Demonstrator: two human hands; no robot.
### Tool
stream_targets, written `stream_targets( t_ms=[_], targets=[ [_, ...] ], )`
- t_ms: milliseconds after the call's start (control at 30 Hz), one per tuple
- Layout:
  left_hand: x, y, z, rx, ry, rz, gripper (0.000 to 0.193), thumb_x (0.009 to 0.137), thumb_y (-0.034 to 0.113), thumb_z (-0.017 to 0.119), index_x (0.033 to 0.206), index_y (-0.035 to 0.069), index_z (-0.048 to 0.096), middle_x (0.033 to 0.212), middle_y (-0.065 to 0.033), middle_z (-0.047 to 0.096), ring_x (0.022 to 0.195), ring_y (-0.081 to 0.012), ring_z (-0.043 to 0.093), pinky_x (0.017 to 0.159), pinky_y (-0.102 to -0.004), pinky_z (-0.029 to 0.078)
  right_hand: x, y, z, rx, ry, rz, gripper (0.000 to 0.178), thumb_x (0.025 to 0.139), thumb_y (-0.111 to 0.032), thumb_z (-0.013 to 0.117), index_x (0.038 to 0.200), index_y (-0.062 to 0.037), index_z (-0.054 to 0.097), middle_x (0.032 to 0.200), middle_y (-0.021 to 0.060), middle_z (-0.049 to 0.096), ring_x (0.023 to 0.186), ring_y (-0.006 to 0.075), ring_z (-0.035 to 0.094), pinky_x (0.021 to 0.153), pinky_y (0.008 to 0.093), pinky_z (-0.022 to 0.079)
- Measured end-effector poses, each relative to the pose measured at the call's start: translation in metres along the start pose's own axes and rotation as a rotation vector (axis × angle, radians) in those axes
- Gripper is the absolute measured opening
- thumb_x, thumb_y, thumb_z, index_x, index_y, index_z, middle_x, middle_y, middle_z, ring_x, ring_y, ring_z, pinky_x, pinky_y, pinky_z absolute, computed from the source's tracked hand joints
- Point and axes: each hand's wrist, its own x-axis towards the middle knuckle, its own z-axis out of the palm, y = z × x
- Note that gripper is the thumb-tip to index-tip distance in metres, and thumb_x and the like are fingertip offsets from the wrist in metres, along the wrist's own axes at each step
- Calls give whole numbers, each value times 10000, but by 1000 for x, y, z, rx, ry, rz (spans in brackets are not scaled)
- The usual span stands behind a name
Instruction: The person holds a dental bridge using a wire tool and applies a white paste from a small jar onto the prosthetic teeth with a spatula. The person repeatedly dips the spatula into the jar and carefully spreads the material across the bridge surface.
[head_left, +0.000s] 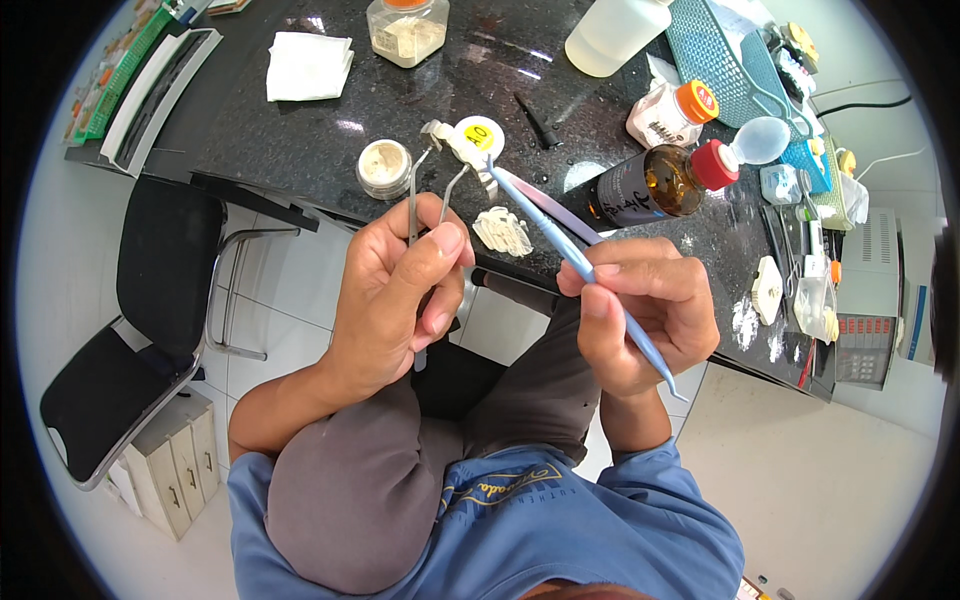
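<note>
My left hand (405, 285) is closed around slim metal tweezers (413, 215), their bent tips pointing up and spread apart. A small pale piece (437, 130) shows by the tips; whether they grip it I cannot tell. My right hand (650, 315) pinches a blue double-ended dental instrument (565, 245) like a pen, its lower end hooked and its upper end over a white lid (480, 138) with a yellow label. Left of the lid stands an open jar of cream powder (384, 165). Near the counter's edge lies a heap of whitish pieces (503, 232).
A brown bottle with a red cap (650, 185) leans toward the right. Behind are a powder jar (408, 35), a translucent bottle (615, 35), an orange-lidded jar (670, 115) and a blue basket (715, 50). Folded tissue (308, 66) lies at left. A black chair (165, 265) stands left.
</note>
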Motion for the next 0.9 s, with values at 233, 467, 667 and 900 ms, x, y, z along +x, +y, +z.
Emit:
stream_targets(
  t_ms=[233,467,667,900],
  targets=[
    [0,-1,-1,-14,-22,-5,153,905,188,531,859,54,474,711,-18,526,408,-5,372,314,-157,248,0,0,0,5,-11,-2,179,680,85,671,824,50,573,729,160,647,672,190,654,576,251,506],
    [0,0,-3,-23,-48,-7,150,906,188,531,857,57,477,716,-15,527,415,-6,379,317,-158,257,0,2,-3,39,-11,-21,185,723,72,648,882,57,554,781,182,640,686,207,655,594,269,526],
    [1,1,-5,-35,-99,-47,210,924,234,506,812,57,489,532,8,452,369,-9,319,322,-161,231,2,0,-7,74,-61,-43,191,772,64,616,937,61,520,821,196,633,713,209,655,621,280,542],
    [1,3,0,6,-58,-34,232,923,253,505,800,57,491,485,21,418,358,-11,302,324,-162,222,4,0,-6,173,-38,15,179,761,71,635,889,55,511,811,211,636,722,201,657,630,276,540]
  ],
)
